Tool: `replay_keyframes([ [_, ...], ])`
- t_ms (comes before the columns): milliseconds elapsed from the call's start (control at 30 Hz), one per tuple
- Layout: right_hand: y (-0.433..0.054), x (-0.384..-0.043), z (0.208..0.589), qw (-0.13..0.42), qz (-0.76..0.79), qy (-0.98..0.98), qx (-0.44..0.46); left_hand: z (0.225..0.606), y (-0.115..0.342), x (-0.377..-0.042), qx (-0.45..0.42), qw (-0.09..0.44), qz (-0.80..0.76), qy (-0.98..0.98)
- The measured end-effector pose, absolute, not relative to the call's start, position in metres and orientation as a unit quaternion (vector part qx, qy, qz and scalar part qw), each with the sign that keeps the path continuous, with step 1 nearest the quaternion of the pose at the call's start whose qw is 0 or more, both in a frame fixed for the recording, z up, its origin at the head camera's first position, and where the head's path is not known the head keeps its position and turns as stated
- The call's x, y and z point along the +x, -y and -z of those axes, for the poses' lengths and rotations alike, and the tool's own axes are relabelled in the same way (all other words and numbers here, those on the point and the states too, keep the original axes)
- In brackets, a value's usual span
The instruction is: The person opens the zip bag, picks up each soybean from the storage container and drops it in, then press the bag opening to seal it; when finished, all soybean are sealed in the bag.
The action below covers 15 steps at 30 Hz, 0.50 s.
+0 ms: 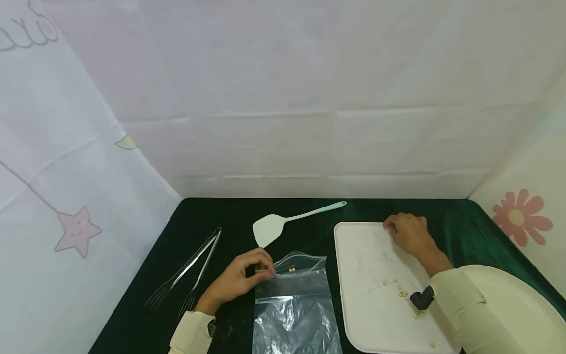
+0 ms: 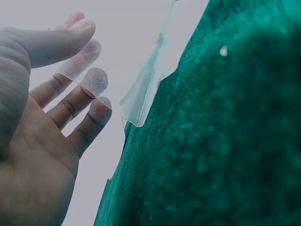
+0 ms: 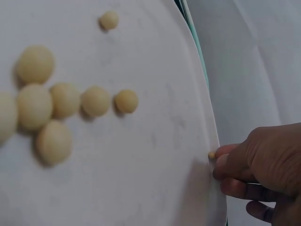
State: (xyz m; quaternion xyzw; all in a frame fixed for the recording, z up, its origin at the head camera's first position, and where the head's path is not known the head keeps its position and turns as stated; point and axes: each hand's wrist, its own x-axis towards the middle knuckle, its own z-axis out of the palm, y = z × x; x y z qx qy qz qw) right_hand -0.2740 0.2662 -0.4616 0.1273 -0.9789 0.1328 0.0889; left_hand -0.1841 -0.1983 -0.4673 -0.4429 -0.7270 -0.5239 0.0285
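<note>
My left hand (image 1: 240, 278) pinches the mouth of a clear zip-lock bag (image 1: 294, 314) at its left corner. In the left wrist view its fingers (image 2: 96, 82) show through the plastic. A few soybeans (image 1: 292, 269) are visible at the bag's mouth. At the far edge of the white tray (image 1: 362, 255) is my right hand (image 1: 409, 236). Its thumb and fingertips pinch one small soybean (image 3: 211, 155) by the rim in the right wrist view. More round, pale yellow soybeans (image 1: 403, 294) lie scattered on the tray, partly hidden under the right wrist.
Metal tongs (image 1: 194, 268) lie to the left of the bag. A white spatula (image 1: 270, 228) with a pale green handle lies behind it. A large cream plate (image 1: 517, 305) sits right of the tray, under the right forearm. Dark green cloth (image 1: 234, 211) covers the table.
</note>
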Motion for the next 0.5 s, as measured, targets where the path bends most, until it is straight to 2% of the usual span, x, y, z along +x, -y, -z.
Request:
replay_keyframes([
  [500, -0.259, -0.279, 0.474, 0.099, -0.122, 0.979, 0.133, 0.491, 0.206, -0.196, -0.438, 0.015, 0.518, 0.735],
])
